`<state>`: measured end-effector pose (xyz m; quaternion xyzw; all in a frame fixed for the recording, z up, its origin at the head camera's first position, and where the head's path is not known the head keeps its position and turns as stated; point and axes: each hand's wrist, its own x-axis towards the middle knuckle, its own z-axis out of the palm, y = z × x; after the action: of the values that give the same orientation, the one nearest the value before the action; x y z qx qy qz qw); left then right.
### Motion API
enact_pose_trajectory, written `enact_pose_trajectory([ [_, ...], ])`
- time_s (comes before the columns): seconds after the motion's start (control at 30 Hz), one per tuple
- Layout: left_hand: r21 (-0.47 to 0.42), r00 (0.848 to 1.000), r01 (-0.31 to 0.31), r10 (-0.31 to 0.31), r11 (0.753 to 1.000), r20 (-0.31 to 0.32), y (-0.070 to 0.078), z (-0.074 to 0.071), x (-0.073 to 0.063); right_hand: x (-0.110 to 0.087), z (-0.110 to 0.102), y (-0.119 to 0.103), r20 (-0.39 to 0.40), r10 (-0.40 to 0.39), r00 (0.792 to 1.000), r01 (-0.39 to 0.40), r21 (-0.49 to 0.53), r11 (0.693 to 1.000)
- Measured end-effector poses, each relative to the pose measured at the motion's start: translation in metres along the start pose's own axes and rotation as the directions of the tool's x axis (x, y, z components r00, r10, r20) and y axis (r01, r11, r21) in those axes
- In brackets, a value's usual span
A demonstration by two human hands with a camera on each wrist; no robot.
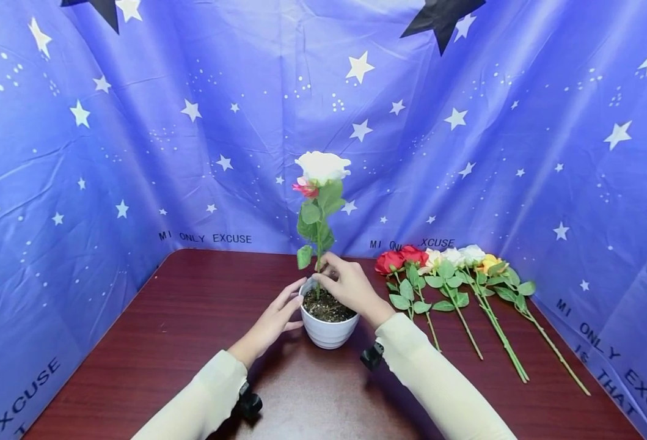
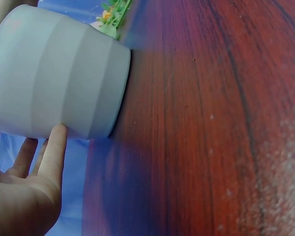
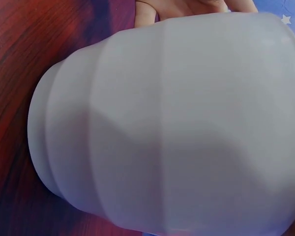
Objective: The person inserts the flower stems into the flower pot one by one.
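Note:
A white ribbed flowerpot point(image 1: 330, 333) holding dark soil point(image 1: 331, 308) stands upright on the table. From the soil rises a white rose point(image 1: 323, 167) with green leaves; a pink-red bloom point(image 1: 307, 189) shows just beneath its head. Thumb and fingers of my right hand point(image 1: 352, 287) pinch the rose's stem low down, above the pot's rim. On the pot's left side rests my left hand point(image 1: 268, 325), its fingers spread and fairly straight. The left wrist view shows the thumb of that hand point(image 2: 32, 196) against the pot wall. In the right wrist view the pot point(image 3: 152, 123) hides my right hand.
On the right of the dark red table point(image 1: 191, 318) lie several loose roses: red ones point(image 1: 390, 261), pale ones point(image 1: 470, 254) and a yellow one point(image 1: 492, 264), stems toward the front. A blue star-patterned cloth point(image 1: 279, 122) hangs behind and at both sides.

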<state>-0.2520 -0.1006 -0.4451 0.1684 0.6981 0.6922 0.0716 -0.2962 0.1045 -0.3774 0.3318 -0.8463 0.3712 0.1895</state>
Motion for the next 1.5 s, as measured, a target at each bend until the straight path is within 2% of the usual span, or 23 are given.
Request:
enact_pose_trajectory([
  [0.17, 0.006, 1.000, -0.010, 0.010, 1.000, 0.007, 0.000, 0.000, -0.001, 0.002, 0.000, -0.001, 0.005, 0.016, 1.000, -0.016, 0.004, 1.000],
  [0.47, 0.001, 1.000, 0.006, -0.006, 1.000, 0.000, 0.001, 0.000, 0.001, 0.009, 0.006, -0.003, 0.020, 0.005, 1.000, -0.004, -0.063, 0.998],
  [0.77, -0.006, 1.000, 0.012, -0.012, 1.000, -0.015, 0.000, 0.000, 0.000, 0.012, 0.007, -0.005, 0.036, 0.032, 0.999, -0.029, -0.076, 0.997],
  [1.1, -0.002, 1.000, 0.015, -0.015, 1.000, -0.010, 0.000, 0.000, -0.001, 0.008, 0.001, -0.007, 0.057, 0.104, 0.993, -0.103, -0.005, 0.995],
  [1.5, 0.004, 1.000, 0.005, -0.005, 1.000, 0.000, 0.000, 0.000, 0.001, 0.007, -0.007, -0.003, 0.074, 0.124, 0.989, -0.128, 0.048, 0.991],
])
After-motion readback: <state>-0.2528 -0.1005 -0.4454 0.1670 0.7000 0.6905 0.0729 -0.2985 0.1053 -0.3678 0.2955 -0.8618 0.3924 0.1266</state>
